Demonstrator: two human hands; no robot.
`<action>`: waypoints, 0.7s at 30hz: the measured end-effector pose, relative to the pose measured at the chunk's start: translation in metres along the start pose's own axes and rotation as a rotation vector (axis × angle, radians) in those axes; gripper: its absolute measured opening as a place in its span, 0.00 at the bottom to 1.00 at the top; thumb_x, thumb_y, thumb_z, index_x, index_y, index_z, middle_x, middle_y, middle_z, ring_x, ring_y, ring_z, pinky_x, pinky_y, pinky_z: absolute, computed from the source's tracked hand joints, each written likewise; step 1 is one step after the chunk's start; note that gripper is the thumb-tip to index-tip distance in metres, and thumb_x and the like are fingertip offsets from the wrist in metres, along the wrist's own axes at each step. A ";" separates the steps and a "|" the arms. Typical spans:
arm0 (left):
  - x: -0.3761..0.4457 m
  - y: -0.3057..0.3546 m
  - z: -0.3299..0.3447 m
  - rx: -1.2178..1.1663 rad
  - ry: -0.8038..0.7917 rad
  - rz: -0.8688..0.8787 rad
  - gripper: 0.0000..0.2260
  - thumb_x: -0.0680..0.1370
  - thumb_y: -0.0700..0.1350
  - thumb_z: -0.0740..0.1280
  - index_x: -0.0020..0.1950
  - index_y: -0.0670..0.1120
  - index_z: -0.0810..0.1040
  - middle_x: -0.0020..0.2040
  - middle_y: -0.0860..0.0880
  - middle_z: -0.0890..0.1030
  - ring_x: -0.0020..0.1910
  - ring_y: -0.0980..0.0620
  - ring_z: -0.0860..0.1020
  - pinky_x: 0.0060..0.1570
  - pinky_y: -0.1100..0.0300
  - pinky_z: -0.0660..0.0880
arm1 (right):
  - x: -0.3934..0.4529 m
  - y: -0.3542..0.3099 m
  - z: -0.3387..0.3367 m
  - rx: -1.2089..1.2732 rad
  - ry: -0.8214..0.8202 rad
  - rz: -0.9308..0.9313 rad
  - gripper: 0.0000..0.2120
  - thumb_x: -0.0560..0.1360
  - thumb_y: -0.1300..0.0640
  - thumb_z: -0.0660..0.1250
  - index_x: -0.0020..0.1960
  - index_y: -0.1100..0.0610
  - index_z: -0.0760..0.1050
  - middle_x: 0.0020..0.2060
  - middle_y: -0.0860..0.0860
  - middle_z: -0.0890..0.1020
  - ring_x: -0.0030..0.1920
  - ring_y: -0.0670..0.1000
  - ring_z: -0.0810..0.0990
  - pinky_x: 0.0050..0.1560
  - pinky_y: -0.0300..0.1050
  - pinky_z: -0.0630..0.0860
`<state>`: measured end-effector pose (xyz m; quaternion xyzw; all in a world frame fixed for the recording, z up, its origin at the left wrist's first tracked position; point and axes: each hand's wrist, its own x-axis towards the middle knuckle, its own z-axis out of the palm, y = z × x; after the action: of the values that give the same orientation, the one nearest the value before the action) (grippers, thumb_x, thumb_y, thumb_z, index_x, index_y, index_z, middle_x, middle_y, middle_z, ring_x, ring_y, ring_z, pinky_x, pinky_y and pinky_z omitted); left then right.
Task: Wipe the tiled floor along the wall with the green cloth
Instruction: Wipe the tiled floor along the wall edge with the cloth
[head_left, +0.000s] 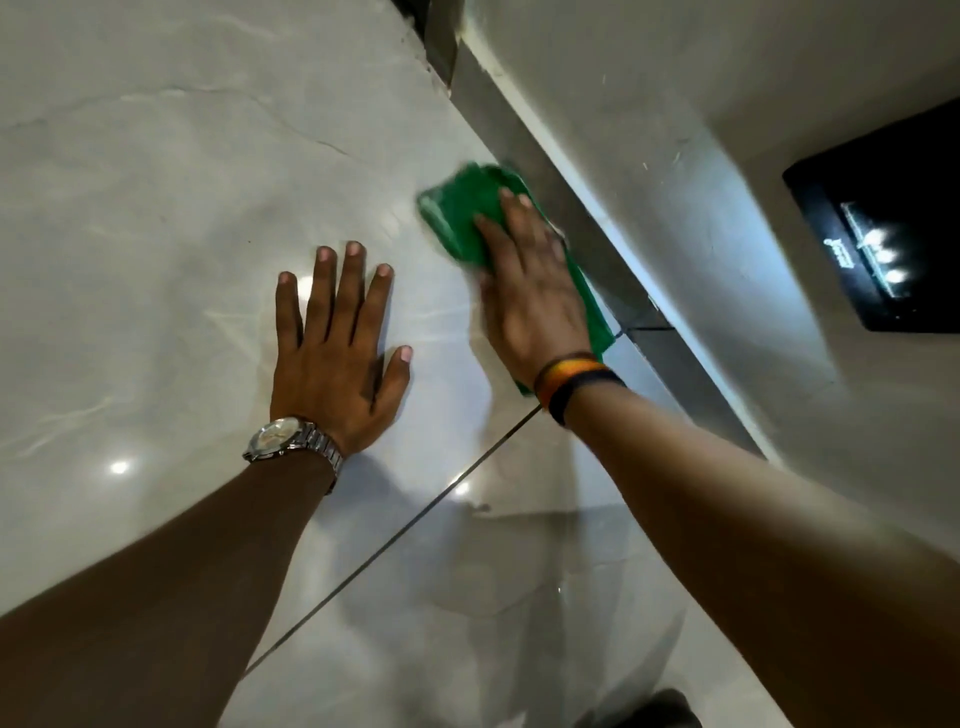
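Shiny pale floor tiles (156, 208) fill most of the view, with faint grey veins in them and a few bright spots of light. One thin dark grout line (415, 517) runs slantwise between two tiles. Along the right side stands a pale wall (701, 104), and a grey strip (587, 228) runs along its foot where it meets the floor. On the wall, far to the right, is a black panel (883, 218) with small white lights glowing on it. The left hand (337, 358) lies flat on the floor with its fingers spread wide, and it holds nothing. A silver watch (283, 441) sits on that wrist. The right hand (530, 296) looks blurry and lies palm down on the green cloth (462, 213), with the fingers stretched out flat over it, pressing it to the tile and not curled around it. The cloth sticks out past the fingertips and along the side of the hand near the wall, and its far edge is right beside the grey strip. Striped bands (571, 382) in orange and black go around the right wrist. Both bare arms reach in from the bottom of the view.
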<state>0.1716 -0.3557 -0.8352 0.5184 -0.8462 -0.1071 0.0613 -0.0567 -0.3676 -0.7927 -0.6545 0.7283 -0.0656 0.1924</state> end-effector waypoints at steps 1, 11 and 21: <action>-0.001 0.001 0.000 0.002 -0.003 0.000 0.36 0.83 0.56 0.58 0.89 0.43 0.55 0.89 0.39 0.52 0.88 0.36 0.49 0.85 0.32 0.44 | -0.029 0.012 -0.001 0.011 0.004 0.068 0.23 0.84 0.56 0.59 0.78 0.55 0.65 0.81 0.58 0.61 0.82 0.59 0.57 0.82 0.61 0.54; 0.001 0.003 0.000 0.002 0.010 -0.001 0.36 0.84 0.57 0.57 0.89 0.42 0.55 0.89 0.38 0.52 0.88 0.34 0.50 0.84 0.31 0.45 | -0.046 0.018 -0.020 0.133 -0.080 0.165 0.20 0.83 0.58 0.60 0.74 0.57 0.69 0.80 0.60 0.63 0.79 0.62 0.61 0.79 0.63 0.60; 0.002 0.002 0.001 0.004 0.033 0.005 0.36 0.83 0.57 0.57 0.88 0.42 0.56 0.88 0.37 0.54 0.88 0.35 0.50 0.84 0.31 0.46 | 0.001 -0.044 -0.034 0.559 0.031 0.351 0.16 0.85 0.53 0.57 0.73 0.50 0.69 0.60 0.51 0.82 0.58 0.56 0.81 0.55 0.47 0.76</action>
<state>0.1684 -0.3560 -0.8358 0.5180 -0.8466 -0.0968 0.0747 -0.0286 -0.3798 -0.7468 -0.4396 0.7866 -0.2389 0.3618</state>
